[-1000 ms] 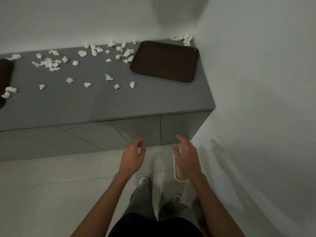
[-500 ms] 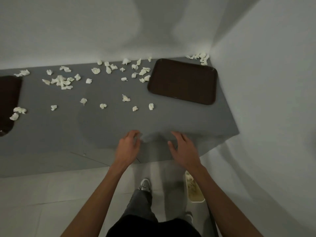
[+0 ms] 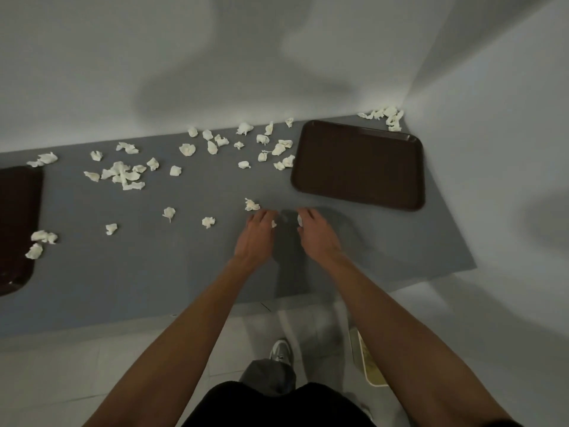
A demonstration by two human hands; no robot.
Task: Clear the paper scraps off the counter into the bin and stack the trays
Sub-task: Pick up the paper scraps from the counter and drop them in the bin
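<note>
Fingers [image 3: 264, 216] of each hand [image 3: 257, 238] pinch a paper scrap [image 3: 273, 224] on the counter [image 3: 184, 257].

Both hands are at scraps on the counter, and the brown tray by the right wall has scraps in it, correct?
No: the head view shows the brown tray bare inside; paper scraps lie beside it on the counter. The left hand and right hand are at scraps.

- The left hand [image 3: 257, 234] pinches a little scrap [image 3: 273, 224] on the grey worktop [image 3: 154, 272].
- The right hand [image 3: 317, 232] pinches a second scrap [image 3: 299, 219] close by.
- More paper scraps [image 3: 123, 175] lie about.
- A brown tray [image 3: 358, 164] sits near the corner.
- Another tray [image 3: 17, 226] shows at the left edge.
</note>
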